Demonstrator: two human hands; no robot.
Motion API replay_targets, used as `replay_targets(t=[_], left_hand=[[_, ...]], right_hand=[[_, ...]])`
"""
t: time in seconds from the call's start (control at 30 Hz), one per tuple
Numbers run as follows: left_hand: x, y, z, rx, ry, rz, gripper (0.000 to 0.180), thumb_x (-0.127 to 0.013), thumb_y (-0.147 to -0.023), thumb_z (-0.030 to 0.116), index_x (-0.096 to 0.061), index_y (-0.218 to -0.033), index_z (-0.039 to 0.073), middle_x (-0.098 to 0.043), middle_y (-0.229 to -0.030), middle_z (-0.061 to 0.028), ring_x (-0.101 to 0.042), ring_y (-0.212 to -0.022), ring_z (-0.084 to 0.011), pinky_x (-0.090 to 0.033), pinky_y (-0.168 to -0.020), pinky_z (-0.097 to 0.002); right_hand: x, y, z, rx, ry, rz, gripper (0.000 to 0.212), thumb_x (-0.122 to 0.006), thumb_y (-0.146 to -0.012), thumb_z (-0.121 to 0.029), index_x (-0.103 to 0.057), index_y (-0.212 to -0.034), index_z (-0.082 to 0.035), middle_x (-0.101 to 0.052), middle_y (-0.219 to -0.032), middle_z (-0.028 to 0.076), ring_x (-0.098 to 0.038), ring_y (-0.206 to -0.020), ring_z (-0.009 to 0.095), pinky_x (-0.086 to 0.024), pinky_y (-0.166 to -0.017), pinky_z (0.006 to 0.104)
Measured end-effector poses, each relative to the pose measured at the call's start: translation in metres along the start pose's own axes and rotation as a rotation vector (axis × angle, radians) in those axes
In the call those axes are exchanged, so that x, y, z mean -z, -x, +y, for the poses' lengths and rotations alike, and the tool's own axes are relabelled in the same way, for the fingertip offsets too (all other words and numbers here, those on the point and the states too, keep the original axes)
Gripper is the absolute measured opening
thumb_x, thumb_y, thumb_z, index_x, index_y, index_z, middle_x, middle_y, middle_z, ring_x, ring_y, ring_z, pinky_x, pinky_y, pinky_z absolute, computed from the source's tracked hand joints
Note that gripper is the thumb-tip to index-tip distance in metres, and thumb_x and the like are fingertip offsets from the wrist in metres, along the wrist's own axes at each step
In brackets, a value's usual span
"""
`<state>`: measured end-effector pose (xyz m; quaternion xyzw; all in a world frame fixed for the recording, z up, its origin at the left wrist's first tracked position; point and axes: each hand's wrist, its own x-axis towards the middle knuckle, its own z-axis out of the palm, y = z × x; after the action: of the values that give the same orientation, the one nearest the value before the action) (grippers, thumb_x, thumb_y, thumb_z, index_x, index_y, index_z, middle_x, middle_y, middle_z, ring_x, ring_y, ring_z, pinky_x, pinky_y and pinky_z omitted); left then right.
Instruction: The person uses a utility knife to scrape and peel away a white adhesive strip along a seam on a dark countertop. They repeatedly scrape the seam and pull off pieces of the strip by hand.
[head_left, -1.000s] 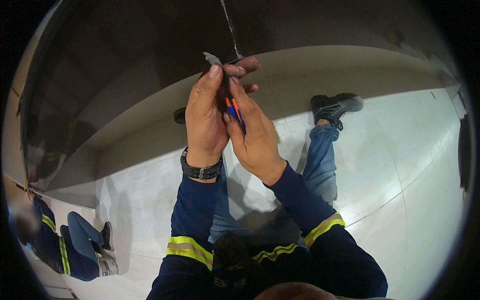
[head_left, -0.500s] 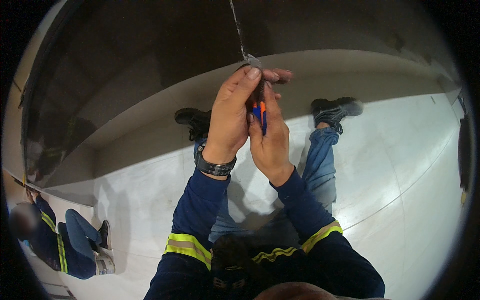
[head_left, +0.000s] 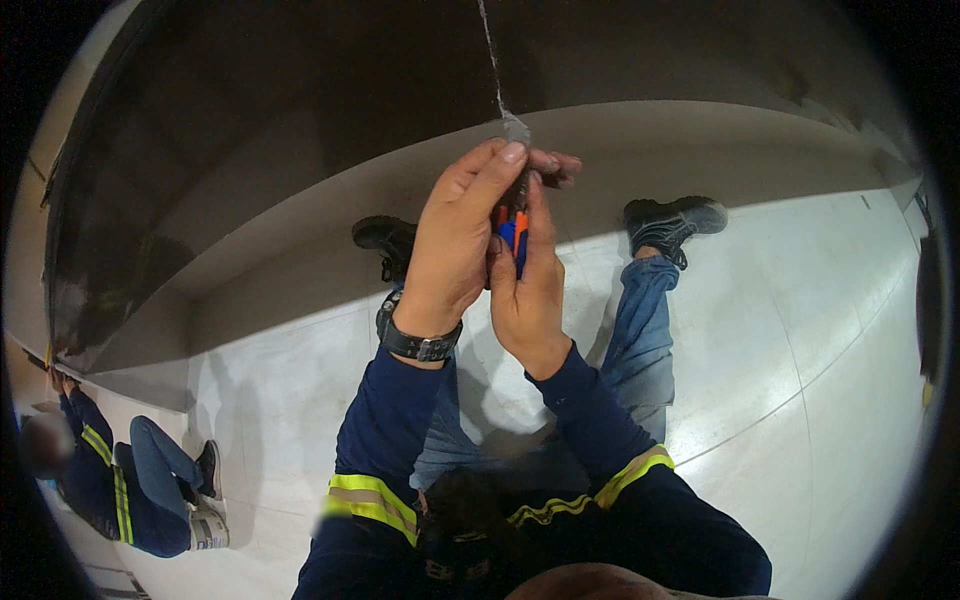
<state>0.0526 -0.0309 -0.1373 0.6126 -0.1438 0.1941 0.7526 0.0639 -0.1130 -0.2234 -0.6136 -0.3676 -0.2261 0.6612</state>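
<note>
Both my hands meet in front of the dark glossy panel (head_left: 330, 90), just below its curved lower edge. My right hand (head_left: 530, 290) is closed round the blue and orange handle (head_left: 519, 238) of a slim tool, its index finger stretched along it. My left hand (head_left: 455, 230), with a black watch on the wrist, pinches near the tool's dark front end. Beyond the left thumb a grey smeared piece (head_left: 516, 129) shows at the panel edge, where a thin white seam (head_left: 492, 50) ends. Whether the grey piece belongs to the tool, I cannot tell. The fingers hide most of the tool.
My legs are spread, with black shoes (head_left: 675, 218) close to the pale wall under the panel. Light floor tiles (head_left: 760, 330) lie below me. At the far left another person (head_left: 125, 480) in a dark jacket with reflective bands sits on a bucket (head_left: 209, 528), hands raised to the panel's edge.
Both hands stay at the seam's end, shifting slightly, and the tool's handle has tilted a little. The seam now sits slightly farther right in view.
</note>
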Motion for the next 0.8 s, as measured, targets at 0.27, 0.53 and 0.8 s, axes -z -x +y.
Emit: replay_targets(t=[0.27, 0.53, 0.8], left_hand=[[-0.005, -0.006, -0.006, 0.009, 0.053, -0.007, 0.034, -0.051, -0.107, 0.032, -0.068, -0.109, 0.002, -0.07, -0.117, -0.0216, -0.069, -0.105, -0.0278, -0.055, -0.088, -0.0356], [-0.002, -0.002, -0.001, 0.018, 0.163, -0.021, 0.033, -0.054, -0.106, 0.028, -0.069, -0.107, -0.001, -0.072, -0.114, -0.02, -0.07, -0.102, -0.0255, -0.055, -0.094, -0.0341], [0.001, -0.003, 0.002, -0.009, 0.152, 0.003, 0.035, -0.056, -0.105, 0.031, -0.069, -0.106, -0.001, -0.072, -0.113, -0.0199, -0.07, -0.1, -0.025, -0.056, -0.092, -0.0337]], right_hand=[[0.005, -0.004, -0.001, -0.027, 0.054, 0.028, 0.064, -0.053, -0.101, -0.007, -0.028, -0.16, -0.002, -0.039, -0.158, 0.027, -0.042, -0.144, 0.044, -0.037, -0.118, 0.0465], [0.008, -0.006, -0.009, 0.035, 0.107, -0.005, 0.062, -0.05, -0.104, -0.01, -0.025, -0.16, 0.001, -0.042, -0.156, 0.028, -0.052, -0.137, 0.041, -0.044, -0.111, 0.0425], [0.003, -0.01, -0.008, 0.073, 0.098, 0.0, 0.06, -0.05, -0.104, -0.01, -0.028, -0.159, 0.0, -0.043, -0.155, 0.028, -0.052, -0.137, 0.042, -0.044, -0.111, 0.0431]])
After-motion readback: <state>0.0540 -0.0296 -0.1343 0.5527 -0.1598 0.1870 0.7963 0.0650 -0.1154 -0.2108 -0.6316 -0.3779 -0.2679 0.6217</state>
